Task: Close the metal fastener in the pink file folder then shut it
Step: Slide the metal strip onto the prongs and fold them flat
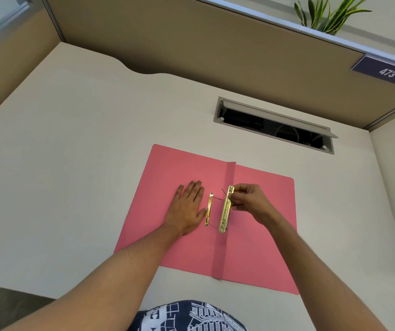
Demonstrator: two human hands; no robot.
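The pink file folder (258,247) lies open flat on the desk, its spine fold running down the middle. My left hand (188,206) presses flat on the left cover, fingers spread, just left of a thin gold base strip (208,209). My right hand (249,203) pinches the wider gold fastener bar (225,212), held slightly raised over the spine. Two thin metal prongs run from the base strip to the bar. My fingers hide the bar's upper right edge.
The white desk (72,175) ends in tan partition walls behind and to the left. A cable slot with its lid up (273,125) sits behind the folder. A number plate (386,72) and a plant (330,15) are at the top right.
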